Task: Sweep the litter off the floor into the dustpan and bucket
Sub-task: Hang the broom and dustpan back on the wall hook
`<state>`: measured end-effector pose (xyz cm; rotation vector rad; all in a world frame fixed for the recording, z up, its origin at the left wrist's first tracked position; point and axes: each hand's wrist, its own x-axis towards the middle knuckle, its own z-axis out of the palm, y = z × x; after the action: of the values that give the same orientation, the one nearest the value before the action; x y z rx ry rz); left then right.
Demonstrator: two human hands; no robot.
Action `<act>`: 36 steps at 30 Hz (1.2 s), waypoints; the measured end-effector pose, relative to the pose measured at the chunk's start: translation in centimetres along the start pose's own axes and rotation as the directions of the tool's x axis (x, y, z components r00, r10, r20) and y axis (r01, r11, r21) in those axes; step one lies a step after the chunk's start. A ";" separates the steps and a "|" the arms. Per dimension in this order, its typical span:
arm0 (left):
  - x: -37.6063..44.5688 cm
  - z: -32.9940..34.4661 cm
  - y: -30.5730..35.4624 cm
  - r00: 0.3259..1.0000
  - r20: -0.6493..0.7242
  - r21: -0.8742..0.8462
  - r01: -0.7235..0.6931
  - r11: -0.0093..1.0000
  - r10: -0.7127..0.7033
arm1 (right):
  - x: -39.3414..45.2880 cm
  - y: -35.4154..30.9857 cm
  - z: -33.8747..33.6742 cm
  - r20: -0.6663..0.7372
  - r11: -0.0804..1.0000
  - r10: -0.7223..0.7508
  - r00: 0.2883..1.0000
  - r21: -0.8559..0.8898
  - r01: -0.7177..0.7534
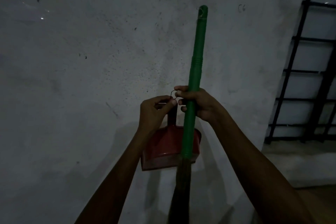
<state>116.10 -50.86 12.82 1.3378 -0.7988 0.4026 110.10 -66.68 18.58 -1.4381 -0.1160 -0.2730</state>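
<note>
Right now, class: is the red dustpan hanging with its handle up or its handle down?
Handle up. The dustpan hangs against the wall, its wide pan edge lowest, while the left hand pinches the thin loop at its handle top.

The broom handle [195, 71] is seen to be smooth green plastic with a faint sheen, ringed by moulded ridges. Below it, coarse brown fibre bristles [179, 187] are bound. The dustpan [163, 149] appears as smooth red plastic, dully glossy. A thin dark wire loop [172, 94] is noted. The wall [81, 69] is rough, matt, stained plaster; the grille [309, 71] looks like dark painted metal.
</note>
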 end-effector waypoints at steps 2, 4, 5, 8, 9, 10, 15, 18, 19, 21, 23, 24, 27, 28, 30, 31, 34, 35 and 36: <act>0.1 1.2 -0.2 1.000 -0.026 0.002 0.001 1.000 -0.001 | 0.1 -0.5 -1.5 0.048 0.998 -0.014 0.999 -0.056 0.017; 0.4 2.2 -0.3 0.999 -0.042 0.025 -0.008 1.000 0.009 | 0.2 -1.0 -2.7 0.072 0.992 -0.028 0.997 -0.122 0.036; 0.7 2.5 -0.1 0.999 -0.045 0.039 -0.015 0.999 0.017 | 0.3 -1.2 -3.2 0.074 0.987 -0.035 0.997 -0.152 0.046; 1.9 3.6 0.6 0.997 -0.036 0.077 -0.058 0.995 0.061 | 0.8 -2.4 -4.3 0.054 0.972 -0.070 0.996 -0.222 0.080; 2.4 4.0 0.9 0.997 -0.031 0.080 -0.070 0.994 0.073 | 1.0 -2.9 -4.5 0.039 0.968 -0.083 0.996 -0.236 0.090; 2.9 4.4 1.3 0.997 -0.029 0.080 -0.076 0.994 0.078 | 1.2 -3.5 -4.6 0.021 0.965 -0.097 0.995 -0.243 0.099; 5.5 6.0 3.2 0.994 -0.067 0.051 -0.078 0.996 0.081 | 2.9 -6.0 -3.9 -0.075 0.949 -0.196 0.978 -0.266 0.170; 7.2 6.1 4.2 0.993 -0.094 0.011 -0.071 0.997 0.072 | 4.0 -7.0 -3.2 -0.120 0.943 -0.253 0.960 -0.253 0.217; 7.8 6.0 4.4 0.992 -0.095 0.026 -0.078 0.997 0.080 | 4.4 -7.2 -3.0 -0.129 0.939 -0.274 0.953 -0.251 0.236; 9.3 5.7 4.7 0.990 -0.097 0.086 -0.094 0.992 0.102 | 5.3 -7.8 -2.4 -0.152 0.931 -0.313 0.937 -0.243 0.271; 11.0 5.5 5.0 0.989 -0.101 0.137 -0.092 0.986 0.107 | 6.3 -8.5 -1.8 -0.181 0.924 -0.345 0.921 -0.237 0.300; 11.8 5.5 5.1 0.989 -0.101 0.154 -0.095 0.983 0.112 | 6.7 -8.9 -1.6 -0.194 0.922 -0.357 0.914 -0.230 0.311; 14.2 5.8 5.1 0.984 -0.098 0.182 -0.131 0.975 0.150 | 8.1 -10.3 -1.1 -0.235 0.924 -0.366 0.900 -0.204 0.323; 14.9 5.9 5.2 0.982 -0.101 0.172 -0.140 0.975 0.159 | 8.6 -10.9 -1.0 -0.247 0.925 -0.366 0.897 -0.200 0.322; 16.3 6.0 5.3 0.980 -0.115 0.140 -0.148 0.979 0.165 | 9.4 -11.7 -1.0 -0.263 0.924 -0.371 0.890 -0.200 0.326; 16.9 6.0 5.4 0.978 -0.120 0.128 -0.152 0.980 0.168 | 9.8 -12.2 -1.0 -0.271 0.922 -0.376 0.886 -0.201 0.330; 18.9 6.1 6.1 0.979 -0.118 0.120 -0.153 0.981 0.167 | 11.0 -13.5 -1.1 -0.309 0.915 -0.397 0.864 -0.208 0.346; 19.5 6.2 6.4 0.980 -0.120 0.119 -0.145 0.982 0.159 | 11.3 -14.0 -1.1 -0.324 0.910 -0.408 0.854 -0.217 0.353; 20.3 6.2 6.8 0.980 -0.126 0.118 -0.136 0.984 0.151 | 11.7 -14.6 -1.1 -0.339 0.904 -0.422 0.841 -0.228 0.361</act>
<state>123.47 -58.97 32.21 1.3424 -0.7715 0.6523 117.52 -70.64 35.32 -1.4813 -0.0718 -0.9164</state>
